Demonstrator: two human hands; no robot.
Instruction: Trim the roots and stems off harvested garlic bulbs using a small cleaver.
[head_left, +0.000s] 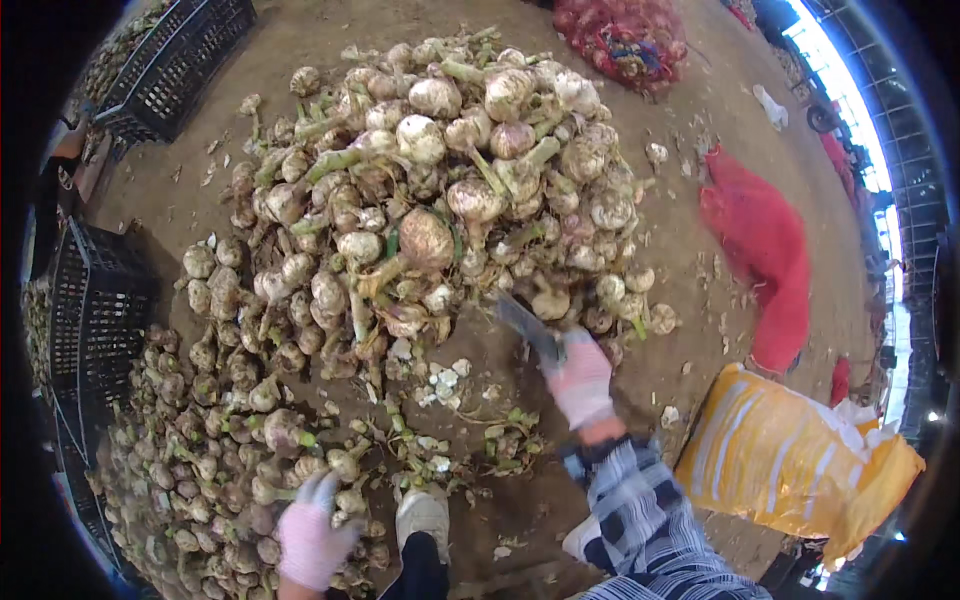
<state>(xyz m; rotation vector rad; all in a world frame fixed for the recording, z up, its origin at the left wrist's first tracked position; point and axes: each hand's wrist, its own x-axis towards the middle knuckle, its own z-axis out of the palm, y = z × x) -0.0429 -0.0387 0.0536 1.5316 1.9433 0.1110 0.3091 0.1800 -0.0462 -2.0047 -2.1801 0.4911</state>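
My right hand (581, 382), in a pink and white glove, is closed around a knife (525, 321). Its flat grey blade points up and left to the near edge of a large heap of garlic bulbs (421, 139) with stems. At lower left my left hand (316, 529), gloved alike and blurred, has its thumb apart from its fingers. Its fingertips are just below a garlic bulb (343, 465) among many smaller bulbs (217, 487); whether they touch it is unclear. Cut stem pieces (514, 442) and white garlic bits (444, 384) lie on the ground between my hands.
Black plastic crates (101, 307) stand along the left, with part of a person (69, 146) beside them. On the right lie a red mesh sack (765, 255) and a yellow bag (772, 450). A filled red net bag (622, 41) sits beyond the heap. My shoe (424, 517) is near the trimmings.
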